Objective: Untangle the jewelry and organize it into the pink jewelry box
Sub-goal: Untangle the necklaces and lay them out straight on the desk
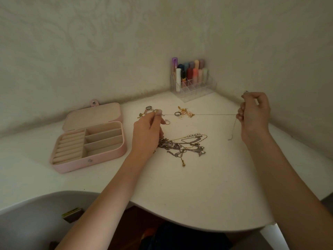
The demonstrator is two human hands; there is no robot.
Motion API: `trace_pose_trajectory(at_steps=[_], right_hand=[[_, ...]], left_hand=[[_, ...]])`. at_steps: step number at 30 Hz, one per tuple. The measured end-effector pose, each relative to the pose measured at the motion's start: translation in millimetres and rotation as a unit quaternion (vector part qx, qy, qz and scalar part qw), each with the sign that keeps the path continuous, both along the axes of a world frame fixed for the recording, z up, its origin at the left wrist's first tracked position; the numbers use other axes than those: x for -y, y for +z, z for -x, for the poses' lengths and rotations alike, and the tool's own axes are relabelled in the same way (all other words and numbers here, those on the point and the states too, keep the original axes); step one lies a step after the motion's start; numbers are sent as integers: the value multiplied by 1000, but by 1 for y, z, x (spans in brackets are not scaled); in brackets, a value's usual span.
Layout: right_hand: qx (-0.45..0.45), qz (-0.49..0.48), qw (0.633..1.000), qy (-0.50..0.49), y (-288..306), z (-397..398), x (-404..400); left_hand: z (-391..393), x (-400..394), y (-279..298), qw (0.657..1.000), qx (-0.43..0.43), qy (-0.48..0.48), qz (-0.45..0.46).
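A thin chain point(212, 114) is stretched taut between my two hands above the white table. My left hand point(146, 134) pinches its left end near the clasp. My right hand point(254, 114) pinches the other end, and a short tail hangs down from it. Below the chain lies a tangled heap of necklaces point(182, 146) with small pearls. The pink jewelry box point(90, 139) stands open at the left, its ring rolls and compartments showing nothing inside. Rings point(148, 107) and gold pearl earrings point(186, 112) lie loose behind the chain.
A clear organizer with lipsticks point(191, 79) stands in the wall corner at the back. The table's curved front edge point(180, 221) runs below my arms. A grey chair back point(36, 213) is at the lower left.
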State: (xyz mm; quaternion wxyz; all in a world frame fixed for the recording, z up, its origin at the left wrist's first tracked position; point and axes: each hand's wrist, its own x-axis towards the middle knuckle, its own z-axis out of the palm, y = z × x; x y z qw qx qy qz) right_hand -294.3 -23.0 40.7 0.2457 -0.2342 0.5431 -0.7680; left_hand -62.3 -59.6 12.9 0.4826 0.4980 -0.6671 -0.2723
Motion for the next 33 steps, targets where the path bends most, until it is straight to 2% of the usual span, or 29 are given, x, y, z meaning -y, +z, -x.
trace_pose_trajectory(at_steps=[3, 6, 15, 18, 21, 24, 26, 28, 29, 31, 33], right_hand=[[-58, -21, 996, -64, -2, 5, 0], [-73, -23, 990, -117, -4, 11, -2], [-161, -41, 967, -191, -10, 19, 0], [-202, -48, 959, -194, -13, 21, 2], [-273, -82, 940, -190, -17, 21, 4], [-360, -135, 902, -195, -21, 21, 4], [-408, -180, 869, -216, -22, 22, 4], [-455, -221, 831, -231, -22, 22, 3], [-487, -243, 805, -238, -22, 22, 2], [-547, -287, 750, -237, -24, 22, -1], [-574, -319, 720, -223, -27, 23, -2]], left_hand=[[-1, 1, 0, 1000, 3, 13, 9], [-2, 2, 1, 999, 0, 36, -8], [-4, 7, -2, 996, 33, 72, -46], [-3, 8, 1, 996, 6, 65, -60], [-3, 6, 7, 991, -83, -4, -110], [-2, 1, 13, 976, -144, -76, -143], [-2, -1, 14, 975, -154, -62, -149], [-4, 1, 10, 988, -94, -11, -121], [-5, 3, 6, 995, -24, 25, -89], [-7, 3, 0, 988, 125, 90, -19], [-7, 2, 0, 980, 163, 114, 13]])
